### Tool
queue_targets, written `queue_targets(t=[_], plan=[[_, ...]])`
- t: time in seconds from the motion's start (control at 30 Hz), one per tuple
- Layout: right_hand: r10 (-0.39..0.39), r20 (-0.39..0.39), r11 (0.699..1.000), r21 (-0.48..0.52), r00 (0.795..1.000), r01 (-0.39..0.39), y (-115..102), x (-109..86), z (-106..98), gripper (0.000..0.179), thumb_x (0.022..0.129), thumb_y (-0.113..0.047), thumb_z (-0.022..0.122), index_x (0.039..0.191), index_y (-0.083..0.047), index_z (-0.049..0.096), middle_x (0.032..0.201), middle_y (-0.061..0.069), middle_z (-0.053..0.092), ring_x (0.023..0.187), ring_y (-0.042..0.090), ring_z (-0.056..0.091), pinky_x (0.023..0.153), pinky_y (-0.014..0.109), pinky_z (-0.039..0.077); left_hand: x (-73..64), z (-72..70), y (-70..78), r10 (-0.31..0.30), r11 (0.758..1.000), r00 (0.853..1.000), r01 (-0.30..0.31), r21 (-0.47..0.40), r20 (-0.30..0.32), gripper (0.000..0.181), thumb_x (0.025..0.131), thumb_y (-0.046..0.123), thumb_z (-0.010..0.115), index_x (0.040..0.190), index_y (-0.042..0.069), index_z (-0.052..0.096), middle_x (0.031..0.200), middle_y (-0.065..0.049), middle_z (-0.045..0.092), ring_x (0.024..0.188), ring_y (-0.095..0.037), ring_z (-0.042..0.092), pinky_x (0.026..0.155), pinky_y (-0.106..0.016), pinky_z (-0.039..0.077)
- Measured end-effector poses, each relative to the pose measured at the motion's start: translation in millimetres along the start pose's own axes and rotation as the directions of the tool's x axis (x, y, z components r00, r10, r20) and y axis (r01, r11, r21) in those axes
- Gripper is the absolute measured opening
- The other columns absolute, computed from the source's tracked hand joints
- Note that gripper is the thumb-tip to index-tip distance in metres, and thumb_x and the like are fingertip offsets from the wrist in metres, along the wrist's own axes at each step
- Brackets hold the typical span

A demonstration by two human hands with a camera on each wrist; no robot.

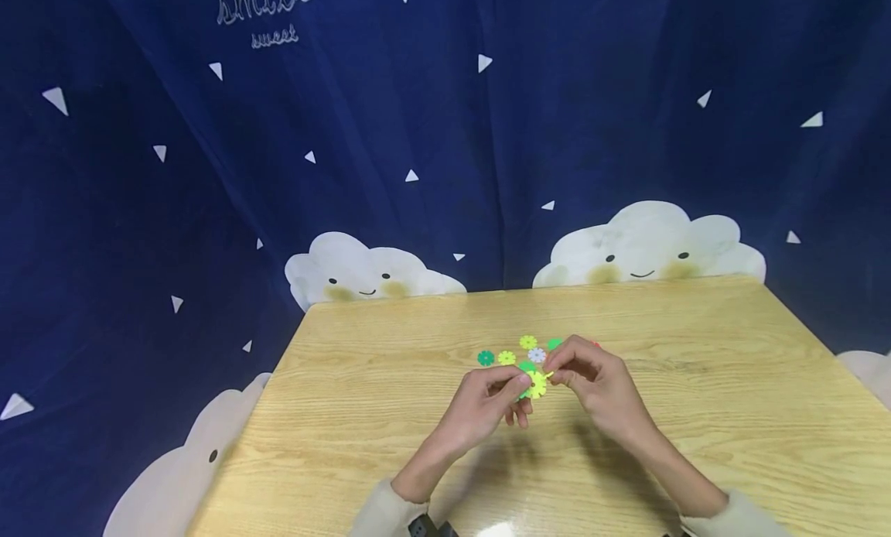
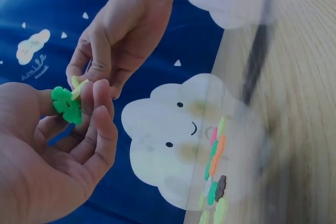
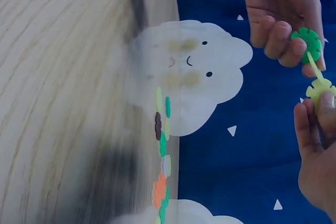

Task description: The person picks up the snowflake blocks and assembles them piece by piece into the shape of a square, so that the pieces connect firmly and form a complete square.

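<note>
My left hand [image 1: 487,401] pinches a green notched disc [image 2: 67,105], a flower-shaped interlocking piece. A yellow notched disc [image 1: 536,384] stands crosswise at the green disc's edge; in the right wrist view it appears edge-on. With thumb and fingertips, my right hand [image 1: 602,378] pinches a second yellow disc [image 3: 320,88], whose rim touches the first yellow one. Whether their slots are fully engaged, I cannot tell. Both hands are raised above the table, close together, and fingers partly cover the pieces.
Several loose discs lie on the wooden table [image 1: 334,398] beyond the hands, among them a dark green disc [image 1: 486,358], a yellow disc [image 1: 528,342] and a white disc [image 1: 537,355]. An orange disc [image 3: 159,191] shows in the right wrist view. A blue curtain [image 1: 418,119] hangs behind.
</note>
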State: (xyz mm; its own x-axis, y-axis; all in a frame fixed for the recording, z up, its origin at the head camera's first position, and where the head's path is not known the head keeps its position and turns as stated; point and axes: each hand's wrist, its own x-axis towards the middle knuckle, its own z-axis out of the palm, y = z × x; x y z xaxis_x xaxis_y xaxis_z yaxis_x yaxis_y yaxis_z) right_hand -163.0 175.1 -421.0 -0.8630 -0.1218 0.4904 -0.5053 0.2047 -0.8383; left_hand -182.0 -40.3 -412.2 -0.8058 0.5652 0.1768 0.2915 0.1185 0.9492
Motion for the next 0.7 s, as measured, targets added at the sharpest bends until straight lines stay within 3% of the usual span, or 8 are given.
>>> queue_targets(t=[0.13, 0.2, 0.4, 0.6, 0.7], plan=[[-0.055, -0.048, 0.998, -0.022, 0.997, 0.054, 0.6, -1.0, 4.2, 0.029, 0.090, 0.014, 0.070, 0.090, -0.015, 0.071, 0.089, 0.002, 0.066, 0.088, 0.013, 0.065, 0.081, 0.024, 0.059, 0.3, 0.0, 2.1, 0.004, 1.000, 1.000, -0.004, 0.004, -0.003, 0.028, 0.109, 0.029, 0.056, 0.102, 0.010, 0.075, 0.074, -0.002, 0.067, 0.062, -0.021, 0.069, 0.057, -0.030, 0.057], [-0.134, -0.071, 0.990, -0.060, 0.988, 0.130, 0.6, -0.9, 5.7, 0.034, 0.086, 0.019, 0.070, 0.088, -0.015, 0.072, 0.085, 0.002, 0.066, 0.084, 0.012, 0.064, 0.077, 0.021, 0.058, 0.5, 0.0, 3.1, 0.008, 1.000, 1.000, -0.008, 0.003, -0.002, 0.028, 0.109, 0.030, 0.056, 0.102, 0.010, 0.075, 0.073, 0.001, 0.065, 0.061, -0.018, 0.068, 0.058, -0.031, 0.056], [-0.365, -0.121, 0.920, -0.199, 0.923, 0.338, -1.1, 0.1, 7.9, 0.045, 0.075, 0.032, 0.071, 0.086, -0.012, 0.073, 0.081, 0.003, 0.066, 0.080, 0.008, 0.061, 0.074, 0.014, 0.052, 1.2, 1.9, 5.7, 0.018, 0.999, 1.000, -0.018, -0.036, -0.005, 0.028, 0.109, 0.028, 0.056, 0.102, 0.009, 0.074, 0.074, 0.001, 0.064, 0.062, -0.020, 0.068, 0.059, -0.023, 0.053], [-0.486, -0.152, 0.861, -0.251, 0.861, 0.441, 0.5, 0.6, 12.9, 0.044, 0.069, 0.034, 0.072, 0.083, -0.008, 0.071, 0.079, 0.003, 0.066, 0.075, 0.009, 0.061, 0.072, 0.013, 0.052, 1.8, 5.1, 6.5, 0.013, 0.997, 1.000, -0.014, -0.077, -0.016, 0.029, 0.109, 0.027, 0.056, 0.100, 0.006, 0.074, 0.072, 0.000, 0.065, 0.061, -0.012, 0.065, 0.060, -0.021, 0.052], [-0.511, -0.154, 0.845, -0.269, 0.846, 0.461, 2.1, 0.5, 13.7, 0.044, 0.067, 0.034, 0.073, 0.082, -0.008, 0.071, 0.078, 0.000, 0.066, 0.073, 0.010, 0.060, 0.070, 0.013, 0.052, 2.0, 7.2, 5.9, 0.014, 0.997, 1.000, -0.016, -0.076, -0.023, 0.030, 0.109, 0.026, 0.056, 0.097, 0.004, 0.073, 0.071, 0.001, 0.065, 0.061, -0.012, 0.066, 0.060, -0.022, 0.053]])
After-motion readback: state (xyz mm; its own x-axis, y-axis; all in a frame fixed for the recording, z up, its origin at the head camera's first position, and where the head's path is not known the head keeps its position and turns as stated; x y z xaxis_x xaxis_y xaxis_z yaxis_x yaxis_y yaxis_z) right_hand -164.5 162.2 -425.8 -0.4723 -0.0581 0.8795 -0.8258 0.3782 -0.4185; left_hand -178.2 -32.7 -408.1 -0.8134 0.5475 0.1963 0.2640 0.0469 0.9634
